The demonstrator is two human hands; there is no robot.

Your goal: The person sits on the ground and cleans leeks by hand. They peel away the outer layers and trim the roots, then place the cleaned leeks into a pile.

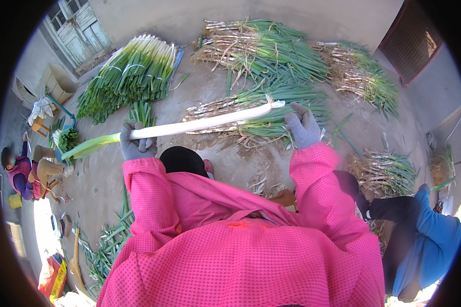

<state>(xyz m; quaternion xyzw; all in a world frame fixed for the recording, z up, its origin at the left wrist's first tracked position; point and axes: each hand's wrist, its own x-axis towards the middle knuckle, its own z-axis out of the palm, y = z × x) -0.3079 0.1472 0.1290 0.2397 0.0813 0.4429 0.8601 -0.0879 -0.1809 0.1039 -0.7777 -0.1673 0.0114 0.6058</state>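
Observation:
My left hand [136,142], in a grey knitted glove, is closed around a long peeled Welsh onion [203,125] near where its white shank meets the green leaves. The stalk slants up to the right, and a ragged, papery tuft sits at its root end. Just right of that end is my right hand [302,124], gloved too, its fingers apart and not visibly around the stalk. A small pale scrap shows beside this glove. Beneath the held stalk lies a heap of unpeeled Welsh onions [246,109] with dry skins and roots.
Tied, cleaned onions [132,73] are stacked at upper left. More unpeeled heaps lie at the back [261,50], upper right [357,73] and right [388,170]. Cut leaves [107,245] litter the ground at lower left. One person [29,172] sits at left, another [426,238] at right.

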